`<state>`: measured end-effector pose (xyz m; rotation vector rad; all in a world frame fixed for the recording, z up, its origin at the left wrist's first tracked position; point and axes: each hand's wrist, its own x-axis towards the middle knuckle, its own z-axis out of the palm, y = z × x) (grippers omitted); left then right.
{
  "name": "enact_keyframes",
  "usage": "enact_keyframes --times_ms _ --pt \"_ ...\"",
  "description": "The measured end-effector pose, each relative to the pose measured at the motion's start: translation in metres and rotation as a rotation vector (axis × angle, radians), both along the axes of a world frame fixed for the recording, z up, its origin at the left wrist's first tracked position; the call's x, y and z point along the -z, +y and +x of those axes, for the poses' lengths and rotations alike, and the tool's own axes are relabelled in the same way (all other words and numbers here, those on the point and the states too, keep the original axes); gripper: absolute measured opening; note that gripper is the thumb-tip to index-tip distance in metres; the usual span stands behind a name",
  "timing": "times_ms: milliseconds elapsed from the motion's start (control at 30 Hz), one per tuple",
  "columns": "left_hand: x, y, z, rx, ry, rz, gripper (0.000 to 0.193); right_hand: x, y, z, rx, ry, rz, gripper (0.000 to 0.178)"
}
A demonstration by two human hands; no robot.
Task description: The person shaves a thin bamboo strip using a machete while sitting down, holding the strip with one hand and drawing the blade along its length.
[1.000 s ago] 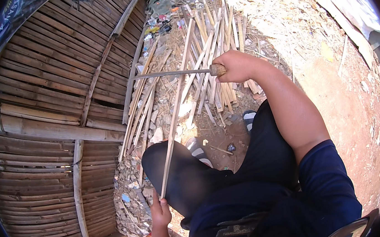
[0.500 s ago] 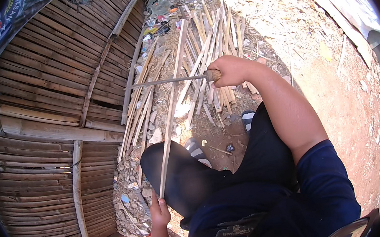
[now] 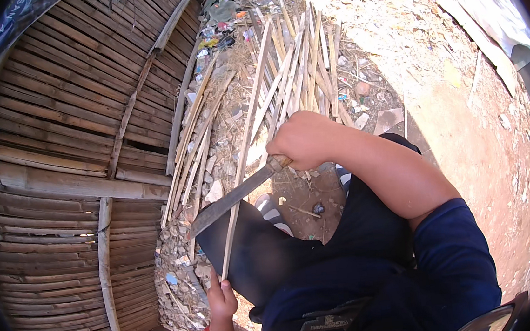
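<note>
Left hand [image 3: 222, 299] grips the near end of a long bamboo strip [image 3: 242, 151] that runs from the lap out toward the ground ahead. Right hand [image 3: 304, 139] is clenched on the knife [image 3: 233, 197], blade across the strip partway up; trimming looks midway. Beyond, a pile of strips [image 3: 297, 66] lies beside a bamboo wall [image 3: 66, 153].

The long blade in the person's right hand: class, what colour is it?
Dull dark grey metal blade, seen best in the head view, its only view.
</note>
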<state>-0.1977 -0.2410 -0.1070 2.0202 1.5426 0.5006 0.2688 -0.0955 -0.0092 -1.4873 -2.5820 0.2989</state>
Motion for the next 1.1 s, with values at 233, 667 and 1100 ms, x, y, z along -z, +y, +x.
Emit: enact_keyframes --times_ms 233,667,1100 --pt "-0.015 0.005 -0.002 -0.032 0.01 -0.168 0.069 0.012 0.036 0.067 0.338 0.311 -0.186 0.031" --pt "-0.02 0.006 0.006 -0.052 0.04 -0.199 0.069 0.019 0.037 0.06 0.304 0.263 -0.262 0.034" --pt "-0.009 0.001 0.001 -0.021 -0.01 -0.088 0.073 0.0 -0.007 0.002 -0.032 0.093 -0.126 0.03"
